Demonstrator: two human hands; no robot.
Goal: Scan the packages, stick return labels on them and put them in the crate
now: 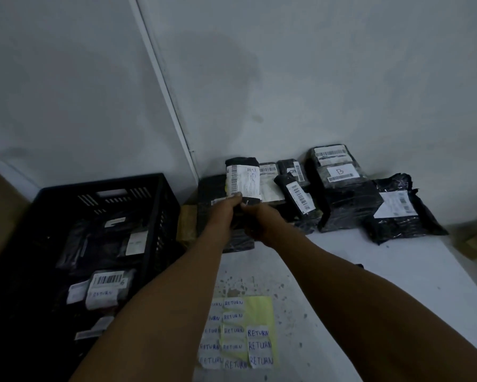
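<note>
Both hands gripped one small black plastic-wrapped package with a white barcode label [242, 181], held upright above the pile of black wrapped parcels [342, 188] at the back of the white table [397, 271]. The left hand [226, 213] pinched its lower edge, thumb on the label; the right hand [259, 221] was closed around the base. No scanner was visible. For scanning, the barcode probably needed to stay flat and uncovered. The sheet of handwritten white RETURN labels on yellow backing [240, 334] lay near the front edge, the black slotted plastic crate [149, 194] to the left.
</note>
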